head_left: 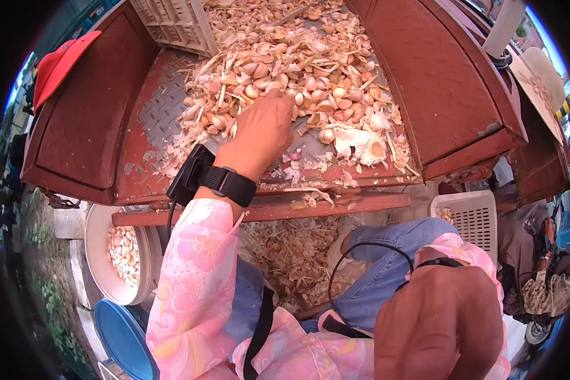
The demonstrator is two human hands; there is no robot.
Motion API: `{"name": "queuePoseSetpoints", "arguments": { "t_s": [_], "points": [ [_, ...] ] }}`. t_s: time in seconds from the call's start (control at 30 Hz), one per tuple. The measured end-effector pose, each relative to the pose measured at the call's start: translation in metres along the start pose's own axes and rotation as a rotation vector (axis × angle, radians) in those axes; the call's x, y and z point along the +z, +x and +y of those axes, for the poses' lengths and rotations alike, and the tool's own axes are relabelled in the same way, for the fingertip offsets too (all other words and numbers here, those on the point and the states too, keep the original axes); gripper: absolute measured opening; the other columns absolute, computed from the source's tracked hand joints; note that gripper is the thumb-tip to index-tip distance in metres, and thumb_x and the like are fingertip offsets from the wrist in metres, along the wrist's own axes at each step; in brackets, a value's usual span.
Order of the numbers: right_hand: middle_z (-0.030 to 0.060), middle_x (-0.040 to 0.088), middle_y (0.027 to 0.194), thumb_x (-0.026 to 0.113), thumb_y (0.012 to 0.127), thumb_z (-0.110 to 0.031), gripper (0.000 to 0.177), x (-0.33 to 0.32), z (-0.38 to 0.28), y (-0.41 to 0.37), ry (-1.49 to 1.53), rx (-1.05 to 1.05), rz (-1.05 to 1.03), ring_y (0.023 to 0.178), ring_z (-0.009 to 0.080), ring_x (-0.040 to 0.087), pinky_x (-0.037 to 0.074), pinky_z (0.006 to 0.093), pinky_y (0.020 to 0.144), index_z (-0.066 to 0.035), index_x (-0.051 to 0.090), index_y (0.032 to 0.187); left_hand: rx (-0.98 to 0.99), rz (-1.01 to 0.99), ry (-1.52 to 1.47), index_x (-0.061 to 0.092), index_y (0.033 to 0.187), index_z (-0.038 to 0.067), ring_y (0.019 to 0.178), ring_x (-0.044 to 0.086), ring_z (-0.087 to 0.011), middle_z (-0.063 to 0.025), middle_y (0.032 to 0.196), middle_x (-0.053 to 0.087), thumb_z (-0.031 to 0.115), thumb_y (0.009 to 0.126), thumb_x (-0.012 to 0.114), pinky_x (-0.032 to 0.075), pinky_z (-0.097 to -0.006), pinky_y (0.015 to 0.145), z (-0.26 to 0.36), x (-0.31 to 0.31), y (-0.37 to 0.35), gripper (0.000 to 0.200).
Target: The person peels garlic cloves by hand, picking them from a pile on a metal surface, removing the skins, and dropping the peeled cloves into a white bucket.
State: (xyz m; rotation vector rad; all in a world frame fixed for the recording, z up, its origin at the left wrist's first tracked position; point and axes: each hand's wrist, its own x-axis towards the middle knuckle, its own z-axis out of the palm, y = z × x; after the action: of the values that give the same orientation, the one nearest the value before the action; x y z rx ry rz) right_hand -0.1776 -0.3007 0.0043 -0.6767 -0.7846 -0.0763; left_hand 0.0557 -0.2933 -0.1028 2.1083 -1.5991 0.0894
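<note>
My left hand [264, 128], with a black strap and device on its wrist, reaches into the heap of garlic cloves [323, 82] on the metal-topped cart bed. Its fingers curl down among the cloves, and the tips are hidden. Close to the camera at lower right is my right hand [438, 326], its fingers folded inward. Whatever it may hold is out of sight. Opened garlic skins [368, 147] lie to the right of my left hand, near the front edge. Loose papery peel is mixed through the heap.
Red side panels [449, 69] flank the bed, and a pale plastic crate [174, 25] leans at its back left. Below left stand a white bucket [95, 253] of cloves and a blue lid [123, 342]. A white basket [467, 221] sits at right. Peel [291, 253] covers the ground.
</note>
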Motion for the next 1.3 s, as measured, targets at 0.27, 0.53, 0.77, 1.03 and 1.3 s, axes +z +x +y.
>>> {"name": "queuePoseSetpoints", "arguments": {
  "t_s": [0.27, 0.53, 0.77, 1.03, 1.3],
  "points": [
    [0.025, 0.053, 0.081, 0.051, 0.083, 0.0, 0.021, 0.002, -0.014, -0.008, 0.004, -0.008, 0.049, 0.06, 0.0377, 0.053, 0.046, 0.0409, 0.05, 0.008, 0.055, 0.064, -0.022, -0.082, 0.052, 0.059, 0.082, 0.001, 0.082, 0.057, -0.0363, -0.0176, 0.086, 0.056, 0.01, 0.074, 0.059, 0.045, -0.044, 0.071, 0.006, 0.027, -0.002, 0.012],
    [0.0278, 0.062, 0.079, 0.064, 0.073, 0.007, 0.004, 0.026, 0.015, -0.01, -0.113, -0.416, 0.351, 0.061, 0.0254, 0.063, 0.054, 0.0254, 0.058, 0.007, 0.065, 0.069, -0.001, 0.061, 0.094, 0.061, 0.084, 0.002, 0.07, 0.059, -0.0329, -0.0151, 0.076, 0.06, 0.011, 0.074, 0.06, 0.046, -0.04, 0.064, 0.012, 0.01, -0.025, 0.013],
    [0.0282, 0.062, 0.081, 0.064, 0.074, 0.006, 0.002, -0.005, 0.011, 0.003, -0.206, -0.423, -0.031, 0.065, 0.0263, 0.064, 0.054, 0.0265, 0.061, 0.007, 0.065, 0.072, -0.524, 0.164, -1.152, 0.061, 0.098, -0.001, 0.065, 0.054, -0.0078, -0.0043, 0.08, 0.063, 0.01, 0.082, 0.062, 0.042, -0.0201, 0.056, 0.037, -0.043, -0.068, 0.02],
    [0.0239, 0.056, 0.08, 0.052, 0.086, -0.007, 0.025, 0.012, 0.011, 0.016, -0.231, 0.024, 0.314, 0.059, 0.0367, 0.056, 0.047, 0.041, 0.05, 0.008, 0.058, 0.067, -0.745, 0.267, -1.825, 0.055, 0.104, -0.002, 0.067, 0.054, -0.0059, -0.0082, 0.091, 0.063, 0.008, 0.086, 0.058, 0.044, -0.0158, 0.056, 0.047, -0.038, -0.173, 0.021],
    [0.0212, 0.057, 0.09, 0.055, 0.084, 0.0, 0.009, -0.02, 0.067, 0.035, -0.078, 0.208, 0.21, 0.081, 0.0286, 0.06, 0.047, 0.0388, 0.07, 0.001, 0.051, 0.092, -0.834, 0.333, -2.118, 0.055, 0.1, 0.0, 0.068, 0.055, -0.0068, -0.0075, 0.09, 0.063, 0.007, 0.085, 0.058, 0.045, -0.0169, 0.06, 0.042, -0.034, -0.222, 0.017]
  ]
}}
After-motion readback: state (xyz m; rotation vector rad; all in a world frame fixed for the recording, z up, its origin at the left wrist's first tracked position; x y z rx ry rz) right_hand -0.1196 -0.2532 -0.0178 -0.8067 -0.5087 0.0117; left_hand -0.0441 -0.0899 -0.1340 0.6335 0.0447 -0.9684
